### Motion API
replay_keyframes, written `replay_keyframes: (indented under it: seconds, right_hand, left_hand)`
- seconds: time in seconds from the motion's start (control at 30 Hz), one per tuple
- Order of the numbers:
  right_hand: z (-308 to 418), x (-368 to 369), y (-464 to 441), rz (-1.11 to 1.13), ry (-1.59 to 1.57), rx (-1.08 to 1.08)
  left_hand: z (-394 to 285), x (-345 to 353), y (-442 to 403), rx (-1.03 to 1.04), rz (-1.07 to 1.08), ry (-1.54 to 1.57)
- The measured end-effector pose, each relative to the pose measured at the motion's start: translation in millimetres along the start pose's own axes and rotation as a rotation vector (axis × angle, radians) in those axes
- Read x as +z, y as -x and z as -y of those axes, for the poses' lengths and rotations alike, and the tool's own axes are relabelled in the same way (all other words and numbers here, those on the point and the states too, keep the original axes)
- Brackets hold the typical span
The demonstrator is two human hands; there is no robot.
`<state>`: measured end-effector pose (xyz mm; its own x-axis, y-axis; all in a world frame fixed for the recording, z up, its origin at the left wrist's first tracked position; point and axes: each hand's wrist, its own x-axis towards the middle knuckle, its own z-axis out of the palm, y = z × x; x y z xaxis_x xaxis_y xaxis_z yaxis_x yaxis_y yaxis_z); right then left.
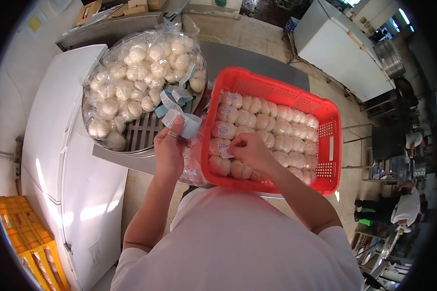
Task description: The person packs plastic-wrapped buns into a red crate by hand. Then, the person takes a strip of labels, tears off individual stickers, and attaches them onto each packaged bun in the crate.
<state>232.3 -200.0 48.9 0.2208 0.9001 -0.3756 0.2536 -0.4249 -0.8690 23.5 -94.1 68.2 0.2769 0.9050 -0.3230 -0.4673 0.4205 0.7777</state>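
A strip of printed labels is pinched in my left hand, with its pale blue backing curling away beyond the fingertips. My right hand is inside the red plastic basket, its fingers together at the edge of a white label on a wrapped bun pack. Rows of round white buns in clear film fill the basket. Several packs along its left side carry similar labels. Whether the label under my right fingers is fully stuck down, I cannot tell.
Bagged white buns are heaped on a round slatted tray at left. White appliances stand beside it. Yellow crates are at lower left. On the far right, another person stands near metal racks.
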Motion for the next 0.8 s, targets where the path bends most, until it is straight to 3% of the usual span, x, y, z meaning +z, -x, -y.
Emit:
replay_keyframes:
  seconds: [0.17, 0.37, 0.47, 0.57, 0.67, 0.77, 0.8]
  right_hand:
    - [-4, 21, -2, 0.186, -0.018, 0.422]
    - [-38, 36, -11, 0.053, 0.593, 0.033]
    - [-16, 32, -11, 0.094, 0.744, 0.072]
    - [-31, 24, -21, 0.175, 0.848, -0.03]
    - [-18, 10, -22, 0.13, 0.751, 0.055]
    - [9, -8, -11, -0.141, 0.534, -0.015]
    - [19, -12, -7, -0.222, 0.396, -0.131]
  left_hand:
    - [13, -9, -3, -0.057, 0.036, -0.001]
    - [15, -11, 0, -0.061, 0.079, -0.038]
    - [15, -10, 1, -0.068, 0.078, -0.029]
    - [9, -1, 7, -0.088, 0.052, -0.003]
    - [11, 0, 5, -0.082, 0.077, -0.099]
    - [10, 12, 13, -0.068, 0.109, -0.158]
    - [9, 17, 16, -0.06, 0.117, -0.163]
